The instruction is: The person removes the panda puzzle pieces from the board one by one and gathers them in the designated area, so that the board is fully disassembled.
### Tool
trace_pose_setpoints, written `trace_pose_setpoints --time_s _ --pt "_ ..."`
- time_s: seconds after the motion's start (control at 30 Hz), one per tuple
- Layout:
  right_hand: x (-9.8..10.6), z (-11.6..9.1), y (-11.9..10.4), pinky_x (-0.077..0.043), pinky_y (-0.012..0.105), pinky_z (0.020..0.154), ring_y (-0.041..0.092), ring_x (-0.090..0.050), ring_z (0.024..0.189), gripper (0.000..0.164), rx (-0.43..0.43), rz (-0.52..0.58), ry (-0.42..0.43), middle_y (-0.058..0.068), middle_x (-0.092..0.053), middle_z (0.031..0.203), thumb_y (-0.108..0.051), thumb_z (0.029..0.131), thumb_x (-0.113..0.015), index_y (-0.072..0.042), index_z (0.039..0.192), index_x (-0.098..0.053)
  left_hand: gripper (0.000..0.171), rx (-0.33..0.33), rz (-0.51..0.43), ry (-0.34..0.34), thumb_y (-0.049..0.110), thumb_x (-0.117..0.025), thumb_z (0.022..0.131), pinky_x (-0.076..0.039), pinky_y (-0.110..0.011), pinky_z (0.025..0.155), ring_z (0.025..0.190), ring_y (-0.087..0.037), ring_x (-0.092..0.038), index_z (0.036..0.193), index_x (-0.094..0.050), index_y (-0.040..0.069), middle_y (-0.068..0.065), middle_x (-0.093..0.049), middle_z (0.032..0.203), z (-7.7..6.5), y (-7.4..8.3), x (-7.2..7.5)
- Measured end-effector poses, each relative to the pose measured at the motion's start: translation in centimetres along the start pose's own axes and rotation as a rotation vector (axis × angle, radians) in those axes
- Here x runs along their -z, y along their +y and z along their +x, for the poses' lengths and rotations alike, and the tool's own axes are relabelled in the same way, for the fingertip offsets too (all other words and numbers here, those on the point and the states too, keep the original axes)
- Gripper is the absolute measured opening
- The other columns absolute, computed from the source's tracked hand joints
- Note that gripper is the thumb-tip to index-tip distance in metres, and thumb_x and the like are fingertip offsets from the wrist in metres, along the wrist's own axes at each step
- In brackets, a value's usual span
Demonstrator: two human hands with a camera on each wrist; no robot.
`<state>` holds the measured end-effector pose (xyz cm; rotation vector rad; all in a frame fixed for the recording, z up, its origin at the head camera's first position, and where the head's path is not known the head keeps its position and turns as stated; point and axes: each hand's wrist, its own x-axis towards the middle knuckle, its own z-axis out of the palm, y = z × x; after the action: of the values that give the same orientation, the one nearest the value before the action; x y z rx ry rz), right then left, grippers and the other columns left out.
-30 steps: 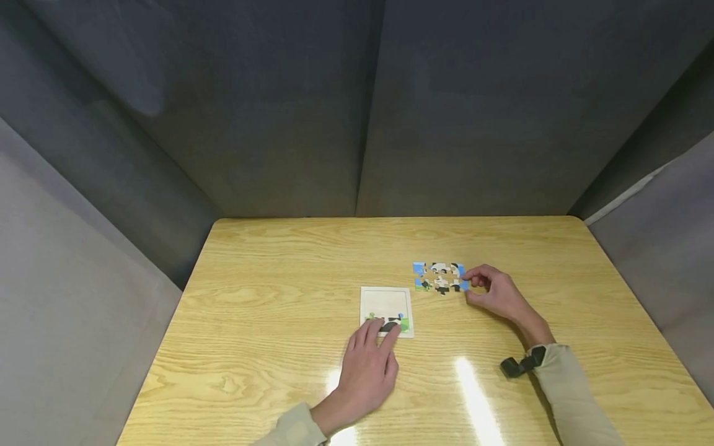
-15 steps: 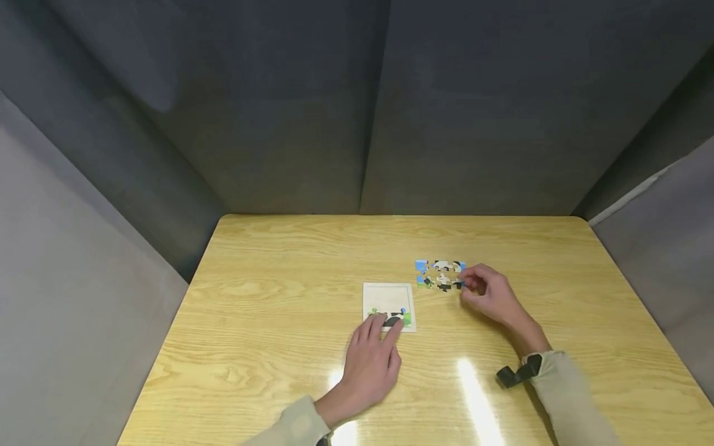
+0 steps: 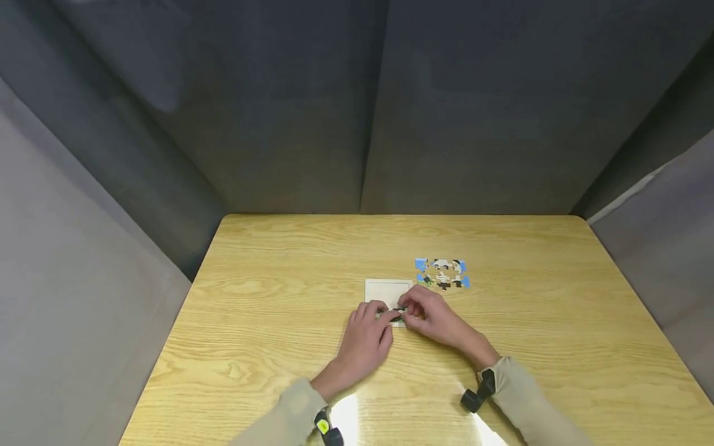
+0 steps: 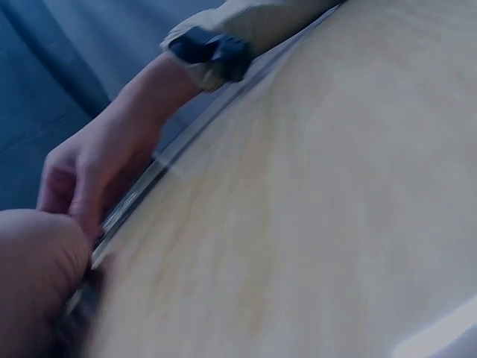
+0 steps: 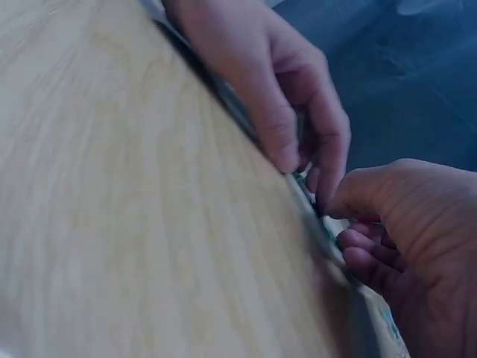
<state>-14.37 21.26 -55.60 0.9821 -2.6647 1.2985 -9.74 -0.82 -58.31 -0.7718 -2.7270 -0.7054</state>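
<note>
A white square puzzle tray [image 3: 385, 288] lies mid-table in the head view. Puzzle pieces [image 3: 397, 319] with black-and-white panda parts fill its near edge, largely covered by fingers. My left hand [image 3: 365, 341] rests over the near left of the tray, its fingers loosely bent and touching the pieces. From the right, my right hand [image 3: 437, 317] pinches at a puzzle piece [image 5: 337, 225] at the tray's near right, with thumb and fingers curled; little of that piece shows. Both hands' fingertips meet there in the right wrist view.
Several loose panda puzzle pieces [image 3: 443, 265], blue, white and black, lie grouped behind and right of the tray. The wooden table [image 3: 279, 260] runs back to dark grey curtains [image 3: 290, 124]. A wrist camera [image 3: 477, 393] sits on the right sleeve.
My right hand has left the loose pieces and come left and nearer, onto the tray. The loose pieces remain grouped there. My left hand stays at the tray, its fingers slightly shifted.
</note>
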Motion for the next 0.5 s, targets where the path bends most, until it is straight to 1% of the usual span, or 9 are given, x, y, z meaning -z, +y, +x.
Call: trace_pose_setpoints --time_s 0.07,0.13,0.23,0.3,0.33,0.4,0.47,0.5 --pt "-0.2 0.1 0.2 -0.054 0.026 0.070 0.014 -0.060 0.081 0.025 -0.016 -0.001 -0.025 0.003 -0.064 0.096 -0.002 0.086 -0.080 -0.006 0.110 -0.070 0.033 0.009 -0.072 -0.012 0.023 -0.060 0.102 -0.044 -0.033 0.090 0.108 -0.015 -0.049 0.133 -0.070 0.023 0.004 -0.056 0.125 0.3 -0.6 0.4" --pt "-0.3 0.1 0.3 -0.054 0.027 0.070 0.015 -0.061 0.081 0.028 -0.024 0.001 -0.043 0.003 -0.065 0.096 -0.003 0.086 -0.081 -0.007 0.111 -0.070 0.035 0.022 -0.133 -0.028 0.026 -0.065 0.100 -0.043 -0.034 0.091 0.108 -0.014 -0.049 0.134 -0.068 0.022 0.005 -0.055 0.125 0.5 -1.3 0.8" --pt "-0.1 0.3 0.5 -0.055 0.027 0.070 0.016 -0.061 0.082 0.031 -0.002 0.005 -0.068 0.003 -0.065 0.096 -0.004 0.086 -0.082 -0.006 0.114 -0.070 0.050 0.052 -0.173 -0.044 0.033 -0.070 0.096 -0.044 -0.040 0.099 0.118 -0.018 -0.048 0.143 -0.060 0.020 0.001 -0.053 0.134 0.6 -2.2 1.4" --pt "0.2 0.5 0.6 -0.055 0.028 0.070 0.017 -0.061 0.082 0.032 0.009 0.010 -0.081 0.004 -0.066 0.096 -0.004 0.085 -0.083 -0.004 0.115 -0.070 0.064 0.067 -0.154 -0.062 0.041 -0.071 0.095 -0.042 -0.046 0.107 0.131 -0.022 -0.045 0.152 -0.051 0.018 -0.003 -0.048 0.147 0.8 -2.9 1.6" --pt "0.3 0.6 0.6 -0.055 0.028 0.070 0.017 -0.061 0.082 0.033 0.011 0.012 -0.088 0.004 -0.066 0.096 -0.004 0.086 -0.083 -0.004 0.116 -0.070 0.073 0.075 -0.138 -0.074 0.046 -0.071 0.094 -0.040 -0.049 0.111 0.139 -0.024 -0.041 0.156 -0.045 0.018 -0.005 -0.043 0.154 1.0 -3.2 1.7" --pt "0.6 0.7 0.7 -0.054 0.027 0.070 0.017 -0.060 0.082 0.033 0.009 0.013 -0.108 0.004 -0.065 0.095 -0.004 0.087 -0.082 -0.004 0.118 -0.071 0.088 0.095 -0.095 -0.108 0.057 -0.069 0.092 -0.033 -0.054 0.119 0.153 -0.027 -0.029 0.163 -0.034 0.017 -0.005 -0.031 0.167 1.2 -3.9 1.9" --pt "0.9 0.8 0.7 -0.053 0.027 0.070 0.017 -0.059 0.082 0.034 0.005 0.003 -0.132 0.004 -0.064 0.095 -0.005 0.088 -0.081 -0.003 0.120 -0.070 0.098 0.106 -0.045 -0.147 0.067 -0.064 0.091 -0.025 -0.054 0.125 0.160 -0.027 -0.017 0.167 -0.025 0.017 -0.003 -0.020 0.173 1.3 -4.6 2.1" --pt "1.0 0.9 0.6 -0.053 0.027 0.070 0.016 -0.059 0.082 0.034 0.003 -0.007 -0.144 0.004 -0.064 0.094 -0.005 0.088 -0.081 -0.003 0.121 -0.070 0.101 0.109 -0.019 -0.163 0.071 -0.061 0.091 -0.022 -0.053 0.126 0.161 -0.026 -0.013 0.168 -0.022 0.018 -0.002 -0.016 0.175 1.4 -5.0 2.2"
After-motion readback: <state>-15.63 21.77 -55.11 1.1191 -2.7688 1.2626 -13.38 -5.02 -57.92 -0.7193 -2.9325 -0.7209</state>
